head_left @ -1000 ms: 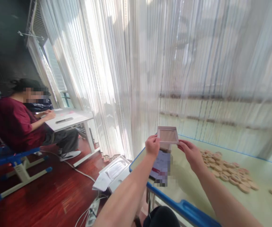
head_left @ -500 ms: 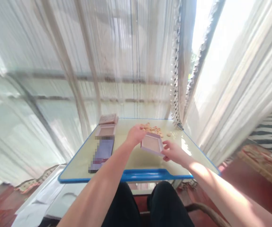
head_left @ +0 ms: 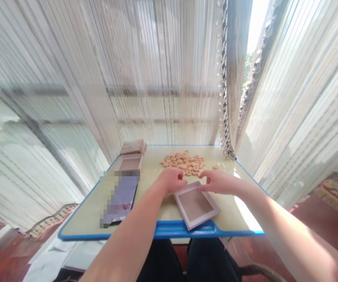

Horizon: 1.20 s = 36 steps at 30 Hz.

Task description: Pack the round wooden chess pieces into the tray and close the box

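Here, my shallow open box lies turned askew by the near edge of the bench, right of that edge's middle, its nearest corner over the blue trough there. My left grip is at the box's far left side, fingers curled in; I cannot tell whether they are closed on anything. My right grip is by the box's far corner, thumb and forefinger apart with a gap between; whether the thumb touches the rim, I can't tell. Just beyond both, toward the far edge, a pile of round wooden discs spreads, with a single disc apart on its right. At the far left corner sits a wooden case, then a second open box and a partly blurred dark-edged tablet along the left edge.
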Tool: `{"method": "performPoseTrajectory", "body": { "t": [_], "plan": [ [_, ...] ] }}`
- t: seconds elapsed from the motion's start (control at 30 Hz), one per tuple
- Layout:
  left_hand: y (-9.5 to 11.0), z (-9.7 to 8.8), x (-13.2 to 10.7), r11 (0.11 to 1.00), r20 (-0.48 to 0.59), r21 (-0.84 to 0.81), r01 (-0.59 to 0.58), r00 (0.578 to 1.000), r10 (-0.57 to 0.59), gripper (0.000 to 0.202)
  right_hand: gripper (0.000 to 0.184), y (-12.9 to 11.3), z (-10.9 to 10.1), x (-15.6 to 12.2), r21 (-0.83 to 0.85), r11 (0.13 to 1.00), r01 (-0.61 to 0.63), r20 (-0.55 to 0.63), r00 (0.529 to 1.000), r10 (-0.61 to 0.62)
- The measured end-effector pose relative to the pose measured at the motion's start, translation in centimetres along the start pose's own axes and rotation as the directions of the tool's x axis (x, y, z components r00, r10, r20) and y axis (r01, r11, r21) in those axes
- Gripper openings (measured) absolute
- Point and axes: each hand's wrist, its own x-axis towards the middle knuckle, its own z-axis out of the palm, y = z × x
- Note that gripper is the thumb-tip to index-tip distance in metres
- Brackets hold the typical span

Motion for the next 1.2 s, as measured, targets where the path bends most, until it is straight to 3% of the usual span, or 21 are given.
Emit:
{"method": "performPoseTrajectory", "body": {
  "t": [0.13, 0.27, 0.43, 0.57, 0.73, 0.97, 1.2],
  "plan": [
    [0.0, 0.1, 0.2, 0.999, 0.017, 0.033, -0.039, 0.999, 0.038, 0.005, 0.012, 0.6, 1.0, 2.5, -0.007, 0.989, 0.146, 0.026, 0.989, -0.146],
    [-0.4, 0.9, 0.7, 0.998, -0.059, 0.065, 0.017, 0.998, -0.013, 0.010, 0.014, 2.1, 2.7, 3.5, 0.069, 0.972, 0.226, -0.108, 0.970, -0.218],
    [-1.0, 1.5, 1.3, 0.998, -0.069, 0.070, 0.008, 0.998, -0.003, 0.013, 0.013, 2.9, 3.3, 3.6, 0.119, 0.968, 0.221, -0.143, 0.969, -0.203],
    [-1.5, 1.5, 1.7, 0.997, -0.165, 0.048, 0.061, 0.985, -0.053, 0.023, 0.017, 3.3, 2.9, 3.5, 0.192, 0.961, 0.201, -0.128, 0.976, -0.178],
    [-2.0, 1.3, 1.8, 0.990, -0.299, 0.028, 0.139, 0.946, -0.125, 0.029, 0.026, 4.4, 2.7, 3.8, 0.196, 0.969, 0.149, -0.325, 0.942, -0.079],
    [-2.1, 1.8, 1.4, 0.995, -0.249, -0.041, 0.093, 0.963, -0.100, 0.023, 0.022, 5.2, 3.0, 4.5, 0.132, 0.986, 0.102, -0.291, 0.955, -0.060],
    [-1.2, 1.3, 1.0, 0.998, -0.074, -0.059, -0.034, 0.997, 0.029, 0.014, 0.029, 5.0, 3.0, 4.7, 0.141, 0.982, 0.125, -0.263, 0.961, -0.084]
  ]
}}
